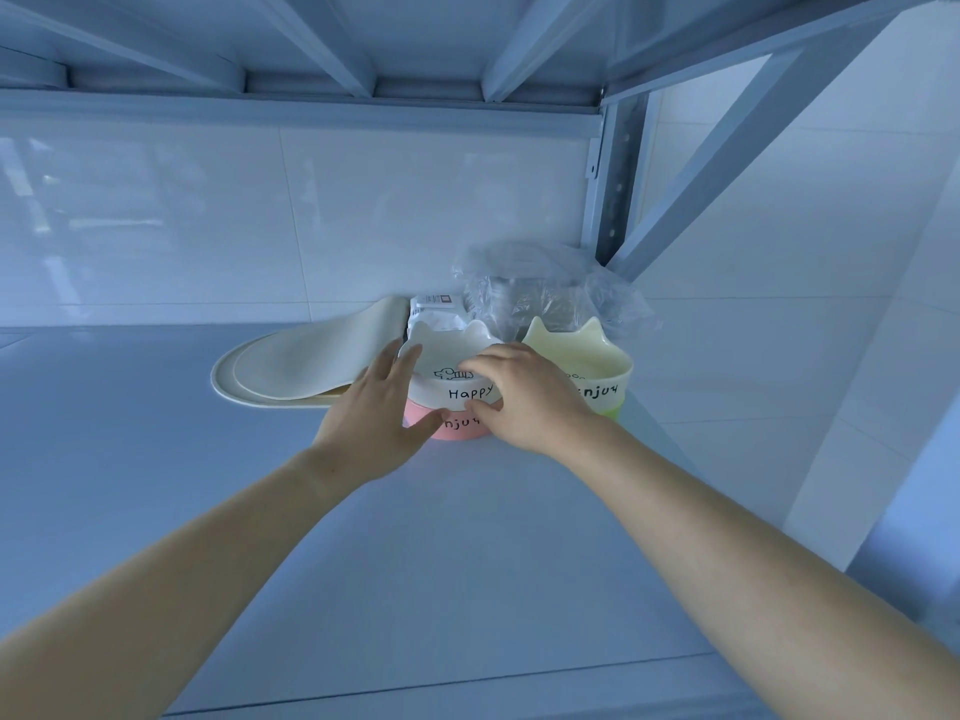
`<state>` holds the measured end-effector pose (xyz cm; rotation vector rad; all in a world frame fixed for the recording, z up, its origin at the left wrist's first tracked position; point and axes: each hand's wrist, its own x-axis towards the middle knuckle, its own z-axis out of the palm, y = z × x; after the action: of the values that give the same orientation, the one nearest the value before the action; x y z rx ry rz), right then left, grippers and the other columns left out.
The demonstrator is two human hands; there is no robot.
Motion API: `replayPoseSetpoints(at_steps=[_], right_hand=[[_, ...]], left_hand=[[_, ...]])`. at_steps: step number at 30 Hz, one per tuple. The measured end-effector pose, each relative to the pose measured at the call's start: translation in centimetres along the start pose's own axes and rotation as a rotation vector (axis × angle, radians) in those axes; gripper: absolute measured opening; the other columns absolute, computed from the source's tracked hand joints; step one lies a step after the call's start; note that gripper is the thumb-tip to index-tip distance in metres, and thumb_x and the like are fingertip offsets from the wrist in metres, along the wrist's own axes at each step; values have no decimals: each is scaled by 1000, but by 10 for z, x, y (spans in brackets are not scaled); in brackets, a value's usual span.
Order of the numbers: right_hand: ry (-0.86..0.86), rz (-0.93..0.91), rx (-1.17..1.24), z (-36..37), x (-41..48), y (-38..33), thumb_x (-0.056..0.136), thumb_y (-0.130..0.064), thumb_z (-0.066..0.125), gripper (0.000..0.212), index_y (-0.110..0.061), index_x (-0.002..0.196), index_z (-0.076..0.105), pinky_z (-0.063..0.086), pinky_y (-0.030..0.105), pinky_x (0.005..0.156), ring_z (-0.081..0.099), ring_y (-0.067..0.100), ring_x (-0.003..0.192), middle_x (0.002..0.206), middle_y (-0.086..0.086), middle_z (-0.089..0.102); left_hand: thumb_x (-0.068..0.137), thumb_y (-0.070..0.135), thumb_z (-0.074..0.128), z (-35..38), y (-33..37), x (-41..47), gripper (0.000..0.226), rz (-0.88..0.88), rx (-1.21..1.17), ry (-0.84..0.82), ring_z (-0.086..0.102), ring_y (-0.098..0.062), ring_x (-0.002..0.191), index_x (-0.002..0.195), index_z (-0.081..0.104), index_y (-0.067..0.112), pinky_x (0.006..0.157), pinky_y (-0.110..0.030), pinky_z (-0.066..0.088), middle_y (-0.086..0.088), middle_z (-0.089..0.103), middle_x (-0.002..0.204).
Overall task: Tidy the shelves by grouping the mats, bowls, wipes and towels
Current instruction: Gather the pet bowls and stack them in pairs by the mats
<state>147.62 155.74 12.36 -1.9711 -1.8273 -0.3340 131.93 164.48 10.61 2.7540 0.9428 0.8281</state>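
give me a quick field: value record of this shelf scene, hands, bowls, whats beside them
left hand: on the left side of the white bowl
right hand: over that bowl's front rim
white bowl: stacked on pink bowl
yellow bowl: right of the stack, on a green one
mats: left, lying flat
wipes: behind the bowls
plastic bag: back right

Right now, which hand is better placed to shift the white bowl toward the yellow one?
Probably the left hand: it cups the white bowl on the side away from the yellow bowl, so it can push. The right hand lies between them.
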Motion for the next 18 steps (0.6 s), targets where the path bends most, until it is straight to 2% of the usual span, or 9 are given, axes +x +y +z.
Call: replayPoseSetpoints(at_steps=[4,8,10,14,18], right_hand=[[48,-16,16,-3,-7,-2,87,-28,57,38,-23,125,54,41,28,90,44,15,121,124,-6,55],[72,-47,49,-2,-14,-10,88,-29,57,36,-21,123,55,44,30,88,45,16,118,122,-5,56],[61,-60,82,-2,-18,-16,88,-30,57,37,-21,124,56,45,32,88,46,16,116,122,-6,56],[41,-90,135,1,-25,-33,89,-32,56,36,-23,123,56,47,33,84,47,16,117,123,-7,56],[29,-111,178,3,-29,-54,89,-35,54,33,-27,120,57,47,31,79,50,15,110,114,-8,60]], left_hand=[[87,45,53,-5,5,-8,70,16,73,29,33,-25,134,144,22,18,101,-38,36,-2,22,152],[87,49,49,-12,8,-19,63,53,137,52,41,-23,128,139,34,17,99,-35,38,-1,37,145],[83,52,44,-16,8,-27,62,44,137,71,46,-22,122,135,41,18,95,-34,40,1,45,137],[87,45,52,-23,3,-46,48,5,143,99,51,-20,114,128,46,20,84,-30,39,5,52,127],[81,58,33,-36,-7,-69,58,-22,219,90,54,-19,109,128,45,26,86,-31,39,7,52,124]])
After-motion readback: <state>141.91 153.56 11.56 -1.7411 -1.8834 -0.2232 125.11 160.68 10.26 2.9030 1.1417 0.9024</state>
